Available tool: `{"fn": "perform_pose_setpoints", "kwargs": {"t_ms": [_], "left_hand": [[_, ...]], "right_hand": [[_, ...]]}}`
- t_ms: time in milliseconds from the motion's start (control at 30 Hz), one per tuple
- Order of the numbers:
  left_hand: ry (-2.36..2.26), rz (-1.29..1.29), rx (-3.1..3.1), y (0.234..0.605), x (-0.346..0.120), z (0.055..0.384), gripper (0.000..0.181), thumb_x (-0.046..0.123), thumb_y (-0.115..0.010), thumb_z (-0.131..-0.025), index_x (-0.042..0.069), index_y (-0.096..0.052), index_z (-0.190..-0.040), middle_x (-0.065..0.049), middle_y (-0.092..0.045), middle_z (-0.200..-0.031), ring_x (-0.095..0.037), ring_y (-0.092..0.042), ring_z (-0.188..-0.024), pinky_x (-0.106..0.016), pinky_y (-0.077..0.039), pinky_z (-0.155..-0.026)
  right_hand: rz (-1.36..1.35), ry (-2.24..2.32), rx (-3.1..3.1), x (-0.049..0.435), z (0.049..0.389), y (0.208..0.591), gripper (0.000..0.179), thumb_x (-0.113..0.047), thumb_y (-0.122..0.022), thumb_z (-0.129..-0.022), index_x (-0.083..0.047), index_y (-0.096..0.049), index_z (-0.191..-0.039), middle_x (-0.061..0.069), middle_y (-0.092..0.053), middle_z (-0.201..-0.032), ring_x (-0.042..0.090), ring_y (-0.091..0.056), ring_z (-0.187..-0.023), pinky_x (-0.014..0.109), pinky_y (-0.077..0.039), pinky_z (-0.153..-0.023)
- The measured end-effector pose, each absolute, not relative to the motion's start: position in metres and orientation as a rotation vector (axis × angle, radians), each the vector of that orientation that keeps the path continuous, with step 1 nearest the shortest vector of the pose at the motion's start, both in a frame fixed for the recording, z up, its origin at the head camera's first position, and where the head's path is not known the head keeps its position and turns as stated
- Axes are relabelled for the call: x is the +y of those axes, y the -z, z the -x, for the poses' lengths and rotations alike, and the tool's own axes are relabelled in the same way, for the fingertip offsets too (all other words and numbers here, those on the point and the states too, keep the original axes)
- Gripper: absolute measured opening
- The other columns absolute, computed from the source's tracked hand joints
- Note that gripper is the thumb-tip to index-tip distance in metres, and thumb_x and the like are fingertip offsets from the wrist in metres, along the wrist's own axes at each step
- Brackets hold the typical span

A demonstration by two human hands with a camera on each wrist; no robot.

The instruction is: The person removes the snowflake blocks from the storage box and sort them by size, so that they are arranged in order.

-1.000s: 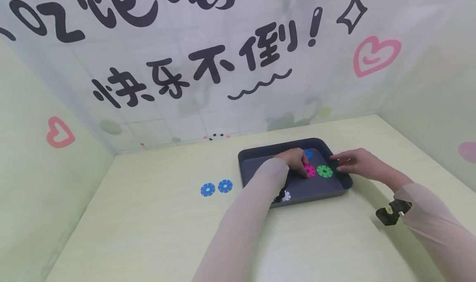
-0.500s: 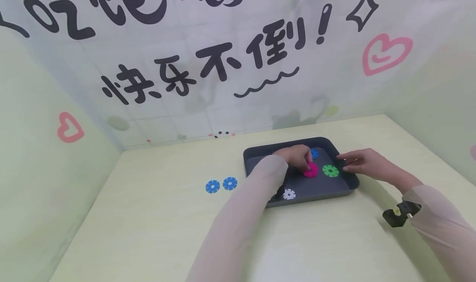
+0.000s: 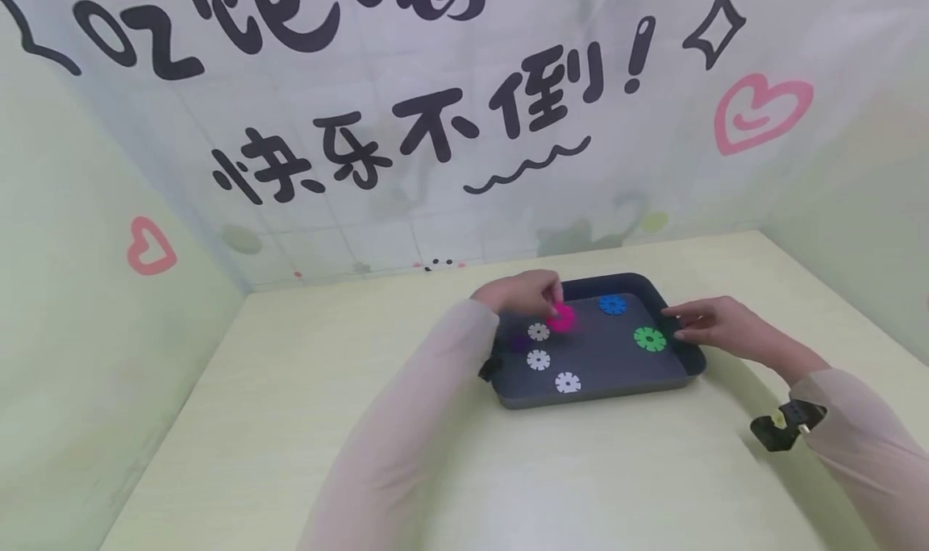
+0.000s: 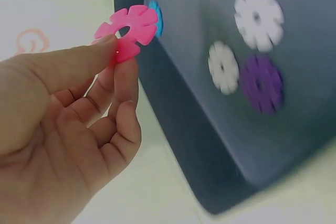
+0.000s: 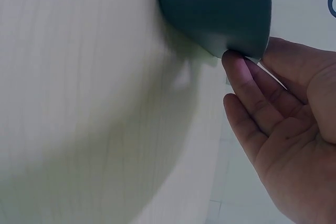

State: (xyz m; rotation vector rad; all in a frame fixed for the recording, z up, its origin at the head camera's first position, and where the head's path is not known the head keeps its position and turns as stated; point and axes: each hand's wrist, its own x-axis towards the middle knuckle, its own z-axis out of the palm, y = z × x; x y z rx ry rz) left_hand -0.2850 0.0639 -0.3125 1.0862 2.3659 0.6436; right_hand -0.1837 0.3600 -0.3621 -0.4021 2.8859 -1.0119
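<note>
My left hand (image 3: 524, 293) pinches a pink notched plastic disc, a snowflake building piece (image 4: 128, 27), between thumb and index finger, raised over the left part of a dark grey tray (image 3: 602, 395). At the tray's right end my right hand (image 3: 726, 323) grips the rim, thumb on one side and fingers on the other. Inside the tray lie a green disc (image 3: 649, 339), a blue disc (image 3: 613, 305), white discs (image 3: 538, 360) and a purple disc (image 4: 262, 83). In the head view the left hand partly covers the tray's far left corner.
The tray stands on a pale wooden table (image 3: 305, 406). Behind it rises a white backdrop (image 3: 406, 188) with black lettering and a pink heart. Light green side walls (image 3: 58, 293) flank the table. A black wrist mount (image 3: 787, 424) sits on the right forearm.
My left hand has lifted the pink disc and carried it left across the tray, baring the white discs. The left arm now covers where two blue discs lay. The right hand stays at the rim.
</note>
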Motion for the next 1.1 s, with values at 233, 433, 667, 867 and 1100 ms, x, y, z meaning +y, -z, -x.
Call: {"fn": "perform_pose_setpoints", "kwargs": {"t_ms": [233, 433, 667, 867, 1100], "left_hand": [[-0.602, -1.025, 2.41, 0.309, 0.011, 0.283, 0.011, 0.003, -0.059, -0.087, 0.006, -0.052, -0.094, -0.004, -0.054, -0.088, -0.015, -0.048, -0.079, -0.024, -0.042, -0.069], [-0.636, -0.976, 2.415, 0.312, -0.04, 0.277, 0.009, 0.0, -0.057, -0.087, 0.004, -0.051, -0.092, -0.004, -0.053, -0.087, -0.016, -0.049, -0.08, -0.026, -0.042, -0.071], [-0.702, -0.861, 2.411, 0.317, -0.096, 0.275, 0.009, 0.001, -0.056, -0.087, 0.003, -0.05, -0.092, -0.006, -0.05, -0.088, -0.019, -0.046, -0.083, -0.031, -0.041, -0.073], [-0.652, -0.743, 2.426, 0.323, -0.132, 0.27, 0.007, 0.004, -0.056, -0.089, 0.004, -0.051, -0.093, -0.006, -0.052, -0.093, -0.021, -0.048, -0.087, -0.034, -0.042, -0.075], [-0.607, -0.639, 2.414, 0.338, -0.163, 0.27, 0.007, 0.005, -0.056, -0.088, 0.004, -0.052, -0.094, -0.007, -0.051, -0.093, -0.021, -0.047, -0.079, -0.032, -0.041, -0.067]], "right_hand": [[0.437, 0.974, 2.914, 0.362, 0.184, 0.363, 0.041, -0.005, -0.069, -0.08, 0.011, -0.056, -0.115, 0.024, -0.062, -0.101, 0.032, -0.063, -0.085, 0.026, -0.05, -0.063], [0.46, 0.946, 2.93, 0.361, 0.185, 0.362, 0.04, -0.005, -0.069, -0.079, 0.011, -0.057, -0.114, 0.022, -0.063, -0.099, 0.028, -0.063, -0.082, 0.025, -0.05, -0.062], [0.454, 0.952, 2.923, 0.362, 0.186, 0.365, 0.041, -0.006, -0.069, -0.08, 0.011, -0.056, -0.115, 0.025, -0.062, -0.101, 0.031, -0.063, -0.085, 0.025, -0.05, -0.063], [0.458, 0.939, 2.93, 0.362, 0.186, 0.366, 0.041, -0.006, -0.069, -0.08, 0.011, -0.056, -0.115, 0.024, -0.062, -0.101, 0.032, -0.063, -0.085, 0.025, -0.05, -0.063], [0.443, 0.928, 2.916, 0.36, 0.188, 0.364, 0.042, -0.006, -0.068, -0.08, 0.012, -0.055, -0.116, 0.025, -0.062, -0.1, 0.033, -0.063, -0.085, 0.026, -0.05, -0.061]]}}
